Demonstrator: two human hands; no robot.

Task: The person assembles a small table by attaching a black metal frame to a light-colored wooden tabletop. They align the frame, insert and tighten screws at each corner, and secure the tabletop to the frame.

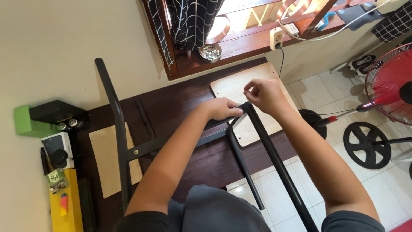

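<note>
Black frame [240,129] gripped at its joint, frame centre.
The joint is pressed by the left hand [223,108]; something small is pinched by the right hand [264,94]. Two boards [112,159] lie unattached on the dark table [189,103].

Your one head camera looks steeply down from close above your forearms, facing the far wall and window sill [240,47]; floor tiles [317,94] run off right.
</note>
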